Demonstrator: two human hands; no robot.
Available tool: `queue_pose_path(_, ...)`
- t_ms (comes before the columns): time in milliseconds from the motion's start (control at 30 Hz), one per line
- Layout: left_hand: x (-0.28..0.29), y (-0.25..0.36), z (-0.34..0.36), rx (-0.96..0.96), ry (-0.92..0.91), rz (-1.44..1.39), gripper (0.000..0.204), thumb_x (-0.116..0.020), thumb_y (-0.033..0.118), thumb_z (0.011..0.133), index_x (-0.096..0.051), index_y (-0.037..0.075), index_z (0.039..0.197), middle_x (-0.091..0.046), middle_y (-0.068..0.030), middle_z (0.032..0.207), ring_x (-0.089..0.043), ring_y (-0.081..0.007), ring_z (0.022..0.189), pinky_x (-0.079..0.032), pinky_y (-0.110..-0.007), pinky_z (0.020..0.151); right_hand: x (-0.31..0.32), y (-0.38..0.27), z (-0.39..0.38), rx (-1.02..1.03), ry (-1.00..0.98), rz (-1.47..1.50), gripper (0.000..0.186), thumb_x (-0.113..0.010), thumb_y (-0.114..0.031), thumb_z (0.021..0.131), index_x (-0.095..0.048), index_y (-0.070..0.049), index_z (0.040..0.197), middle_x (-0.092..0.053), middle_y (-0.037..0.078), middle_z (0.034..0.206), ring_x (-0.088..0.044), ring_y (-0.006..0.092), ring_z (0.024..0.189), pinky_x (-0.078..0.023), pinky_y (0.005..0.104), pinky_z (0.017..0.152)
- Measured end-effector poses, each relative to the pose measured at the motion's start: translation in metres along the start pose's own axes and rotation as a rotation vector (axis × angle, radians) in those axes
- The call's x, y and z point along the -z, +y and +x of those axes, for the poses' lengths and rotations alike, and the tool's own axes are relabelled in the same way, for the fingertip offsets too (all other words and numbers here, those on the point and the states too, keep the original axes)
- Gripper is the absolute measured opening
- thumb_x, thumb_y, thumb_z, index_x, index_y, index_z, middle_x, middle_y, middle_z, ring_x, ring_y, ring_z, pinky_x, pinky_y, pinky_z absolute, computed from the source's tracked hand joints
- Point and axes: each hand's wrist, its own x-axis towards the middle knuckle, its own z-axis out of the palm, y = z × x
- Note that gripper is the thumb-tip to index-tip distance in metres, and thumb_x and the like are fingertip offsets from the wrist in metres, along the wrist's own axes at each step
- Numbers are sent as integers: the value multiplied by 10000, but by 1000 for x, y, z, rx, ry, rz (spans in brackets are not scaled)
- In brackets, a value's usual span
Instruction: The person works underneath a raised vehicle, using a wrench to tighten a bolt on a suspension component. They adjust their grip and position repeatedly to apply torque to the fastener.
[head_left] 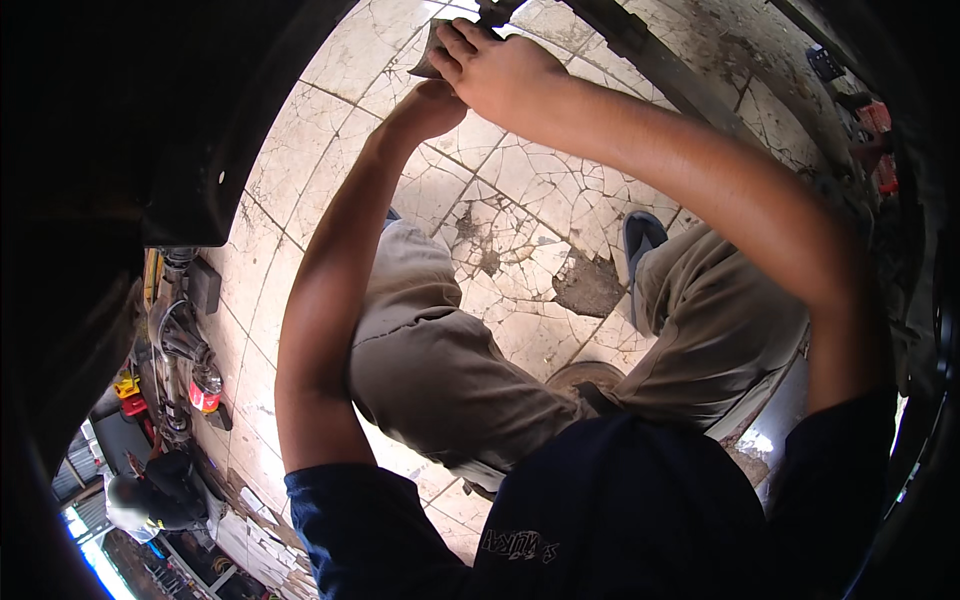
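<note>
Both my hands are raised close together at the top of the view, around a dark grey, thin piece with a curved lower edge (427, 58); its kind I cannot make out. My right hand (505, 78) lies across it with bent fingers pressed on its face. My left hand (432, 108) is closed just below, its thumb against the lower edge, and its other fingers are mostly hidden. A small dark metal part (497, 12) shows just beyond the right knuckles, cut off by the frame's edge.
Dark bodywork (185, 190) hangs at the left, and a long metal bar (650, 60) crosses the upper right. Below are cracked floor tiles (530, 180). An axle-like assembly (175, 330), a red-labelled bottle (205, 388) and another person (165, 490) are at left; red objects (878, 145) at right.
</note>
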Motion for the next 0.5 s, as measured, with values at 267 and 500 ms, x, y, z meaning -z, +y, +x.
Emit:
queue_pose_path(267,13,9,-8,92,-34,-277,302,-498,205,886,-622,99,1140,-620,-192,1134,-578,-325,1091,-457,-390,911,0,3,11,-53,8,-7,654,-653,-170,781,-370,18,1339,-395,191,1392,-427,264,1273,-556,289,778)
queue_pose_path(500,6,-1,-1,106,-88,-188,327,-492,232,904,-595,71,1170,-623,-189,1134,-578,-329,1094,-456,-399,908,1,10,17,0,-21,10,613,-656,-155,780,-409,-4,1320,-433,180,1368,-494,240,1216,-549,294,796)
